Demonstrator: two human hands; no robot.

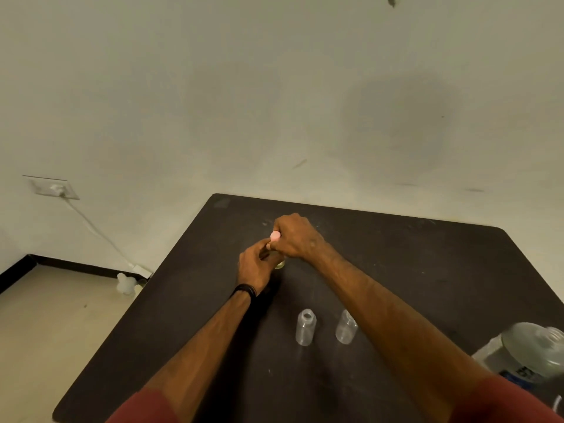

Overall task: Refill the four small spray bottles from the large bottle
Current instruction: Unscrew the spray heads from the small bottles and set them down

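Spray bottle [279, 263] at mid-table [427, 270], mostly hidden, gripped by left hand [254, 268] while right hand [294, 238] pinches its pink cap [275, 236]; liable to tip and spill yellowish contents if twisted crookedly; two uncapped bottles [305, 328] nearer, untouched.

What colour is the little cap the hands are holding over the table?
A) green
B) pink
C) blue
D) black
B: the cap sticking out above the right hand is pale pink, while the left hand grips the small bottle under it on the dark table.
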